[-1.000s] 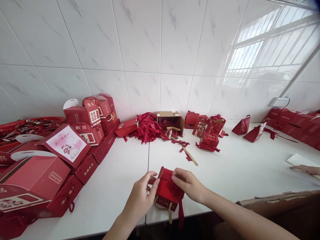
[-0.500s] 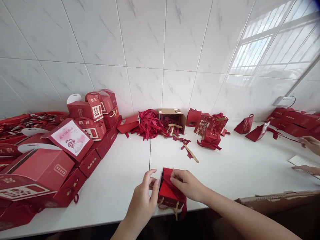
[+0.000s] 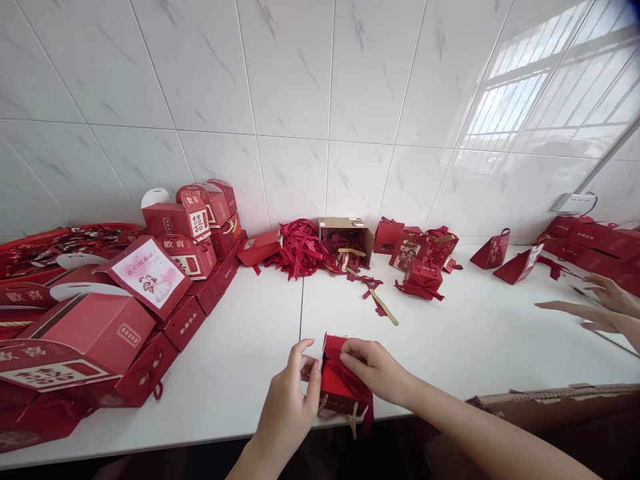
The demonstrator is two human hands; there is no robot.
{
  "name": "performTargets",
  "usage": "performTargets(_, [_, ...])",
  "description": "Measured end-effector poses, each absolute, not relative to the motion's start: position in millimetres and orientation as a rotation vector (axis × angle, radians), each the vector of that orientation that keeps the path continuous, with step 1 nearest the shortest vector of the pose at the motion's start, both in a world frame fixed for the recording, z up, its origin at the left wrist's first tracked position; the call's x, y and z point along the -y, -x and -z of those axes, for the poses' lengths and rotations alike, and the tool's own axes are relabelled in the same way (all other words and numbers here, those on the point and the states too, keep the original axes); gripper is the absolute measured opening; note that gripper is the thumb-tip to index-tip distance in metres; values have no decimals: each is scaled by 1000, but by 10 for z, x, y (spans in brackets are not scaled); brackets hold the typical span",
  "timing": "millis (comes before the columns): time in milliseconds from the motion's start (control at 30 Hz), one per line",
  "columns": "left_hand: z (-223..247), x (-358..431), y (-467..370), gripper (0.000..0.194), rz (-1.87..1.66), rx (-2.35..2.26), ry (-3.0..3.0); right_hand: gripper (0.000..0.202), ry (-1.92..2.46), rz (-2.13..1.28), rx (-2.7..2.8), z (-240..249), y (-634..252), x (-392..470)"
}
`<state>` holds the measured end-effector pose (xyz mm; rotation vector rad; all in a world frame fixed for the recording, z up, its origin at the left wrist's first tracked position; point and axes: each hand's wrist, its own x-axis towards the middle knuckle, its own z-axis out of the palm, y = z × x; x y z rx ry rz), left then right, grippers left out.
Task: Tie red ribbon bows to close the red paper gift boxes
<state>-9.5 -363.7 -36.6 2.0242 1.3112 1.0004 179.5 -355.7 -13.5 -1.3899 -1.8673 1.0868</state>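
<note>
A small red gift box (image 3: 343, 387) with gold twisted cord stands at the front edge of the white table, between my two hands. My left hand (image 3: 294, 393) is at its left side, thumb and a finger closed on the upper edge, index finger raised. From the right, my right hand (image 3: 374, 367) reaches over the box top, its fingertips pinched at a red flap. Part of the box's right side is hidden by this hand. A red ribbon (image 3: 369, 412) hangs at the box's front right corner.
Red gift boxes (image 3: 95, 327) are stacked at left. A red ribbon pile (image 3: 301, 248) and an open cardboard carton (image 3: 371, 243) sit by the wall, with small boxes (image 3: 423, 273) to their right. A co-worker's hands (image 3: 607, 313) are at far right, above a brown carton (image 3: 555, 400).
The flap on the box's left side has shifted slightly under my fingers; my hands barely moved. The co-worker's hands have moved left, and the nearer one has lifted off the paper.
</note>
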Motion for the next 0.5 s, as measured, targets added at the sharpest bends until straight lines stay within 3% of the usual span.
performTargets(500, [184, 3492, 6, 24, -906, -1178, -1675, 23, 1452, -949, 1923, 170, -1739, 3599])
